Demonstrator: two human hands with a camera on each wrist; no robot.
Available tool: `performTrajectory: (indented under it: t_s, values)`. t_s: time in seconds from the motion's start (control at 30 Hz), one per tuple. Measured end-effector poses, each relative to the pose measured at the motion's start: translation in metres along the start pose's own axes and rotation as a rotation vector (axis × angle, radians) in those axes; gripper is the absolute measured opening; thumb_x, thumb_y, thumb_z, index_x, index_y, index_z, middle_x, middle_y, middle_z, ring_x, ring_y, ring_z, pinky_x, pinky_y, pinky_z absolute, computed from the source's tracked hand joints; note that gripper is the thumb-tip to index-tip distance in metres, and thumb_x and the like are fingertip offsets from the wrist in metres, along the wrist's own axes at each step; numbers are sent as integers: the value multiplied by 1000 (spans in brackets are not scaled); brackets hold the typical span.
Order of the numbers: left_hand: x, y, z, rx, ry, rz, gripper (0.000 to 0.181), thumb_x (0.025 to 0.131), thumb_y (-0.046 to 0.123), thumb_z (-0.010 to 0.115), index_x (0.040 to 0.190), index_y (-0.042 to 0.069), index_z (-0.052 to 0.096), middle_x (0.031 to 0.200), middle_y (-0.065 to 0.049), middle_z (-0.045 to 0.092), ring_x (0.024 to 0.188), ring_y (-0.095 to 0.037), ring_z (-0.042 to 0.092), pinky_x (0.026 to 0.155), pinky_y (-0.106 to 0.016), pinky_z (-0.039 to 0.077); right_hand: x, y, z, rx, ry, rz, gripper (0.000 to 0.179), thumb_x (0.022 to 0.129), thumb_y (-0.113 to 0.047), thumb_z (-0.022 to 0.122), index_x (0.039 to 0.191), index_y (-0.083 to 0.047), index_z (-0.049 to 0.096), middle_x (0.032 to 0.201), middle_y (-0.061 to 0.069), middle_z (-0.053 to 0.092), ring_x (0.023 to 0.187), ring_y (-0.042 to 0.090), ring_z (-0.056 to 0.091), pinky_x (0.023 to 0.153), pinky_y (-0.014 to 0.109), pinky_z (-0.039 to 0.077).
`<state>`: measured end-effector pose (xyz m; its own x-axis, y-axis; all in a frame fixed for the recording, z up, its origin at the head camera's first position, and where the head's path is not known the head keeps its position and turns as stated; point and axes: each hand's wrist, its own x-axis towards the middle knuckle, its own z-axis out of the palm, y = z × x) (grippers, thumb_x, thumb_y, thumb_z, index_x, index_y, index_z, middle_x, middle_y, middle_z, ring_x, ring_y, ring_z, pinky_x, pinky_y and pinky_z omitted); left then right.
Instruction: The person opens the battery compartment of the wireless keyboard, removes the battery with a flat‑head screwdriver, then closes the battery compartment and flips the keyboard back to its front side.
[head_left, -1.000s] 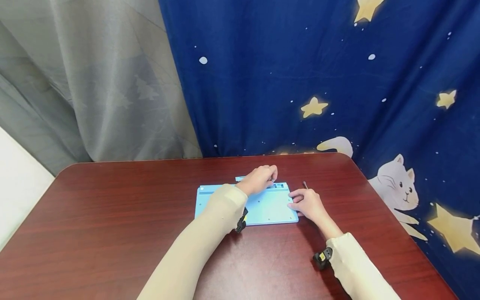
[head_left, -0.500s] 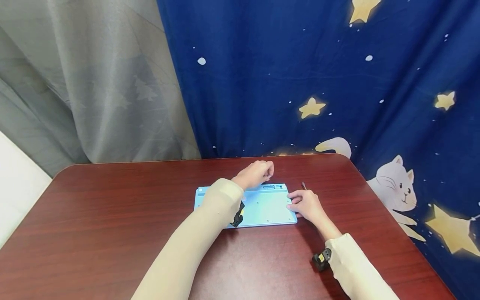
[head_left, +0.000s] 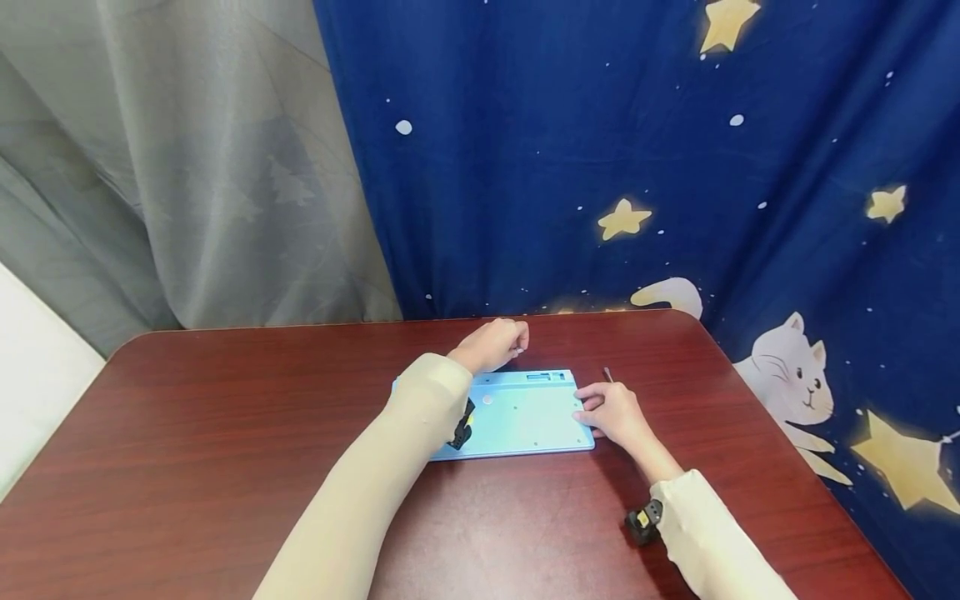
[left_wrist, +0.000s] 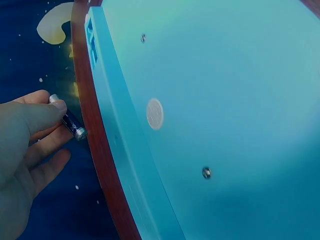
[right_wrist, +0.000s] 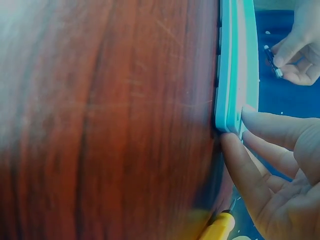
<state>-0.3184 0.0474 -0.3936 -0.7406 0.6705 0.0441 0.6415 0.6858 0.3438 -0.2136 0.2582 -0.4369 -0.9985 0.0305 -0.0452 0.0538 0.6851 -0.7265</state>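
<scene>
Over there the left hand has thumb and fingers clamped on a battery, just past the keyboard's far edge, its end left showing. The keyboard lies back up on the desk, so its uncovered slot faces upward. The right hand pinches its right edge, seemingly for steadiness, beside a yellow-handled screwdriver. Behind the reddish, wood-grained desk hang a grey curtain and a starry blue curtain.
</scene>
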Motion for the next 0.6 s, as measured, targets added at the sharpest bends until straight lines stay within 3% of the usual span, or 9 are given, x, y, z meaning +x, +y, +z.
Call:
performTrajectory:
  t_s: [0.37,0.6]
  values:
    - [-7,-19,2,67,-29,-76,6,90,9,58,92,14,56,90,2,56,83,-14,51,77,-26,43,-1,3,0,-1,1,-9,29,74,0,73,102,3,66,77,10,63,65,17,60,51,31,52]
    - [-20,-36,-1,33,-44,-135,7,90,8,58,94,12,59,91,1,58,85,-16,50,80,-29,44,-1,2,1,-1,8,-4,30,74,0,73,103,3,66,78,11,63,65,18,61,53,32,52]
